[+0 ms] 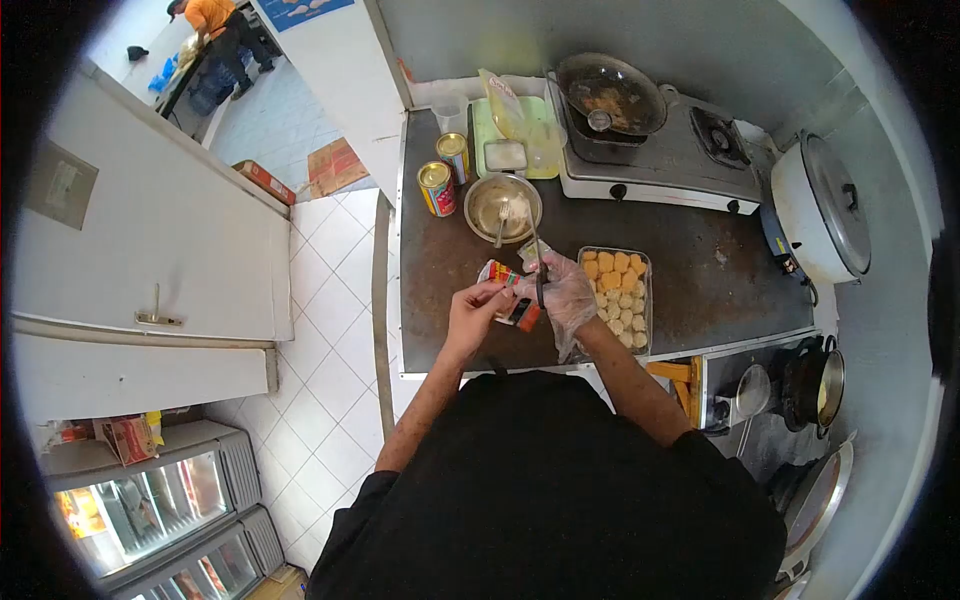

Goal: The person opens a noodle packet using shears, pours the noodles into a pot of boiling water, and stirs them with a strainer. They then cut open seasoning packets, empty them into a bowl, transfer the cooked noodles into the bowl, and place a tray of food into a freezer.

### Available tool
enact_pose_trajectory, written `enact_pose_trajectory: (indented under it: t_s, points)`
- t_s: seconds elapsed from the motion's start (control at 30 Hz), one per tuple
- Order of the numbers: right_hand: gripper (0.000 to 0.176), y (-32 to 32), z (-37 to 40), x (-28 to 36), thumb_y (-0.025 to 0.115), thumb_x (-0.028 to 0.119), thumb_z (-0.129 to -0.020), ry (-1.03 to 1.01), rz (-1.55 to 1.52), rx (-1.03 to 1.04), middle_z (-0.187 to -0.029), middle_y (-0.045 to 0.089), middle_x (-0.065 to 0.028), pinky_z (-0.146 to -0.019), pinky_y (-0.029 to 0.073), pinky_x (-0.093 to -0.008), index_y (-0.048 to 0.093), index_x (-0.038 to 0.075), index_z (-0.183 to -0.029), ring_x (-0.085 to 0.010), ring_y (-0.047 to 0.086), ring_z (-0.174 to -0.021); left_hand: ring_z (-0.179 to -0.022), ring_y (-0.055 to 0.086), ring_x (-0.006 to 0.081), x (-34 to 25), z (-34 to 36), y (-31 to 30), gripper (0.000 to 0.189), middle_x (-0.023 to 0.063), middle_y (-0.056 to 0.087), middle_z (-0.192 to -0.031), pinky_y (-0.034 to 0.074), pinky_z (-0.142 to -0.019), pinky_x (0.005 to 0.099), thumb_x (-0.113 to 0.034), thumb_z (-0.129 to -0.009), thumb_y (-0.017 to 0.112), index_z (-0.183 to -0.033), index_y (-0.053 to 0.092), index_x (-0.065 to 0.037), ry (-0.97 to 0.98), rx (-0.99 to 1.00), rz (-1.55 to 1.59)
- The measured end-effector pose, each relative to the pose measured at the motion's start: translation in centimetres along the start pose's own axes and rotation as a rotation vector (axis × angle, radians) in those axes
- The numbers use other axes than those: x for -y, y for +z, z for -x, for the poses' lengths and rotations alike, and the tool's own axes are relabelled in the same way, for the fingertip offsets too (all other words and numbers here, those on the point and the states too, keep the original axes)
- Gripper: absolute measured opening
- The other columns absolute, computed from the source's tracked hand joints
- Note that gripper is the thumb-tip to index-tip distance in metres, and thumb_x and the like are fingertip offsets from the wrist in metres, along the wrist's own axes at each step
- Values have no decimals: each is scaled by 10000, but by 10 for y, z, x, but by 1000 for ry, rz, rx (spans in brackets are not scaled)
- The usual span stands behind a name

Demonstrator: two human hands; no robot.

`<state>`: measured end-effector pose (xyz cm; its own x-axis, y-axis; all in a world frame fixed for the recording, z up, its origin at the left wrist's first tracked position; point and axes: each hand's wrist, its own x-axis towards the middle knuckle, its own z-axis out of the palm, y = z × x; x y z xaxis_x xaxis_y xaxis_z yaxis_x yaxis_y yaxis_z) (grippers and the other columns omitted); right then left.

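The left hand point(475, 315), bare, is nearly closed, fingertips pinching one red packet point(527, 318) near the near edge of the table point(700, 290). The right hand point(568, 297), in a clear plastic glove, curls around one black-handled tool point(541, 285), its exact kind unclear, and meets the packet.

From left to right: two cans point(436, 190) stand by the table's left edge; one metal bowl point(478, 208) with one fork point(500, 232) sits beside them; one clear tray point(649, 300) of orange and pale pieces reaches the near edge; one wok point(640, 115) sits on one stove point(650, 188) along the far edge; one lidded pot point(805, 215) stands at the right edge.
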<state>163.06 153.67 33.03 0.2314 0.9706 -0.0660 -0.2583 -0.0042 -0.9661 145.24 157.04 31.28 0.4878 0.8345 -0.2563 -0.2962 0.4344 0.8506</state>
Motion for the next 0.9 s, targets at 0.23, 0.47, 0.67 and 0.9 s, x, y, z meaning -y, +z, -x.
enact_pose_trajectory:
  t_s: [0.23, 0.47, 0.67, 0.9]
  points:
    - [321, 7, -1, 9, 770, 102, -764, 83, 215, 123, -839, 546, 18, -695, 452, -223, 562, 26, -997, -72, 536, -769, -811, 637, 97, 8, -5, 7, 155, 48, 680, -891, 519, -730, 231, -114, -911, 635, -1000, 659, 10, 245, -101, -33]
    - [322, 2, 0, 15, 774, 41, -754, 13, 69, 67, -841, 602, 0, -717, 480, -219, 584, 58, -1014, -77, 591, -786, -907, 648, 166, 1, 0, 31, 207, 59, 646, -986, 565, -800, 319, -108, -935, 586, -1129, 566, -37, 140, -69, 470]
    - [222, -10, -4, 42, 698, 171, -833, -11, 569, 108, -860, 622, -40, -686, 483, -297, 582, 61, -987, -161, 594, -769, -963, 647, 167, 17, -7, 22, 219, 62, 651, -1039, 573, -811, 312, -91, -930, 587, -1143, 545, -69, -196, 54, 596]
    - [545, -11, 25, 115, 659, 554, -816, 408, 1279, 637, -855, 642, -136, -712, 468, -371, 550, 50, -993, -258, 628, -818, -946, 639, 133, 0, -7, 26, 220, 31, 650, -1022, 561, -804, 274, -59, -907, 618, -1119, 570, -86, -103, -26, 615]
